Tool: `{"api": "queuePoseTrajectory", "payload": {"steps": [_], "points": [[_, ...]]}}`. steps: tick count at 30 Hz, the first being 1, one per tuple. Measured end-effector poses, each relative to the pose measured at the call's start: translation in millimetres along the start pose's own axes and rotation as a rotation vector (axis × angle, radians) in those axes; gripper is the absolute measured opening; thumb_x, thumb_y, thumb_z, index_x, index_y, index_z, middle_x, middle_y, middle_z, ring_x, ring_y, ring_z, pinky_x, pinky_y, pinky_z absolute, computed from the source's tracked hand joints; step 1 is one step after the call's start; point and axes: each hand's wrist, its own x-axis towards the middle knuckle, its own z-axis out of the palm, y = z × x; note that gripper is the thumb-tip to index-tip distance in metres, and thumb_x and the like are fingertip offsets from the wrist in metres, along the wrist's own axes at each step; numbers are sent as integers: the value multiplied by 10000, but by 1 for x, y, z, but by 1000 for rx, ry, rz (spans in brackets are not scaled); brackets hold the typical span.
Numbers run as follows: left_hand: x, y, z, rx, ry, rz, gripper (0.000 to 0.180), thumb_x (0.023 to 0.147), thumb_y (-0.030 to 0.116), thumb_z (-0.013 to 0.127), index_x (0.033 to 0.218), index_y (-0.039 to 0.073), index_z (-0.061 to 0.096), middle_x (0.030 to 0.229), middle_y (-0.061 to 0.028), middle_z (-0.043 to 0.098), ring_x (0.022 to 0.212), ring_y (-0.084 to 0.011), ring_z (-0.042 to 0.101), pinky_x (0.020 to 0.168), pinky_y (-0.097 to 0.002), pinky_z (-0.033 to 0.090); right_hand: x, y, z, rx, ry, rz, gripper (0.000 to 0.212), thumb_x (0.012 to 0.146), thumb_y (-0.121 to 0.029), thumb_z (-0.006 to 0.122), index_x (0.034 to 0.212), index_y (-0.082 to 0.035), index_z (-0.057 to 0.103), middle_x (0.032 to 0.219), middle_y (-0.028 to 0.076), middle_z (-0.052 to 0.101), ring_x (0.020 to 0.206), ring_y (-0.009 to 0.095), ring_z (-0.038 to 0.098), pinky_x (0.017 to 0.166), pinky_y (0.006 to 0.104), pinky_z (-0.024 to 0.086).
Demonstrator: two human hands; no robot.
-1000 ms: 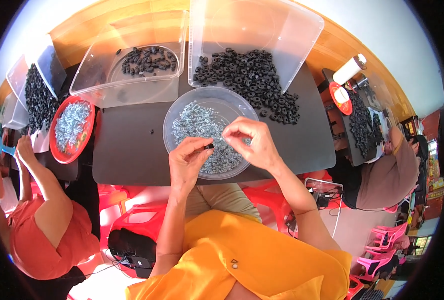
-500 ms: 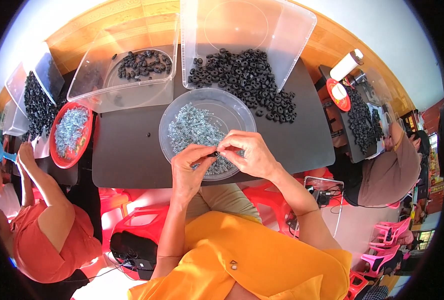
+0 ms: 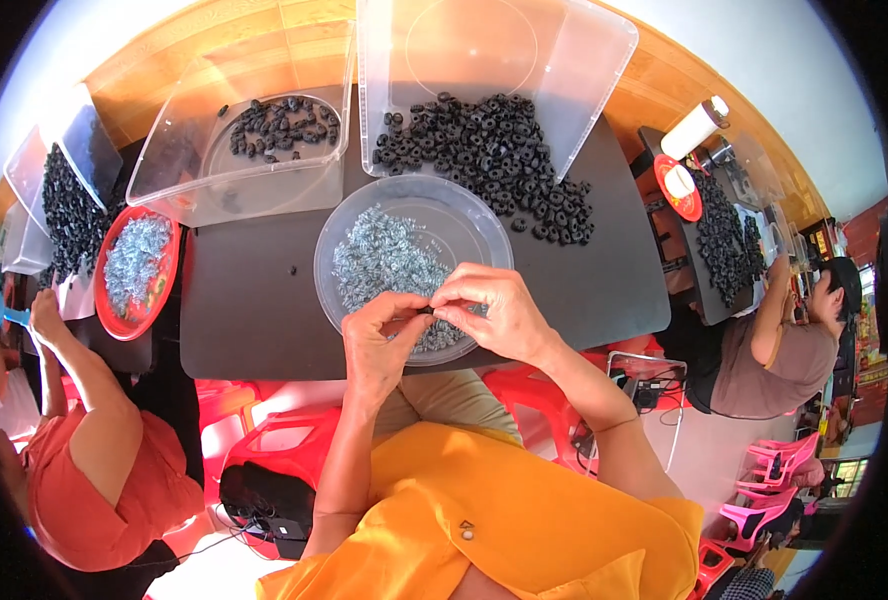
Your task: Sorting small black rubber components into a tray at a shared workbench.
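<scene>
Black part (image 3: 427,311) is pinched between thumb and finger of your left hand (image 3: 376,328), over the clear bowl (image 3: 476,222) of pale coils (image 3: 382,258). Your right hand (image 3: 501,310) is in beside it now, not apart like a second ago, so both hands look to be working it. Fingers there are narrow, can't tell if they've got anything.

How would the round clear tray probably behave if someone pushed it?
The round clear tray would probably slide rather than tip, being wide and shallow. Looking like translucent plastic, it may flex slightly. Silvery pieces heaped loosely inside might shift.
</scene>
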Motion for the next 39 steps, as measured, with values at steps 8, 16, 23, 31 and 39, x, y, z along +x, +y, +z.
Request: {"api": "queuePoseTrajectory", "payload": {"steps": [8,16,23,31,39], "points": [[2,-7,-4,-180,101,-66,165,755,-96,621,901,-20,622,865,-69,650,764,-122,628,657,-207,495,38,41,-33,-278,219,-9,143,821,-79,576,913,-11,662,867,118,626,769,243,617,687,319,487],[2,-7,2,-169,104,-66,159,750,-101,621,886,-19,622,863,-72,643,777,-123,622,676,-218,503,137,131,-54,-783,264,623,464,813,-350,624,1098,10,552,1120,249,458,1062,389,469,837,480,471],[1,-5,1,-158,99,-102,200,733,-122,644,890,-1,628,861,-46,638,782,-96,596,682,-198,488,206,134,7,-619,236,546,500,744,-267,682,1159,-48,507,1181,259,419,1063,423,475,902,464,437],[-2,-6,-2,-107,87,-112,187,739,-106,649,893,-2,630,859,-44,637,790,-97,600,688,-204,488,189,135,-6,-601,73,263,446,830,-206,573,1247,-81,475,1293,164,441,1116,343,495,932,412,417],[0,-8,-4,-141,61,-120,175,748,-87,650,900,0,635,856,-29,626,786,-88,593,685,-202,496,131,180,-100,-527,259,21,392,694,116,503,1009,-65,650,1136,135,577,1056,316,544,928,375,436]]}}
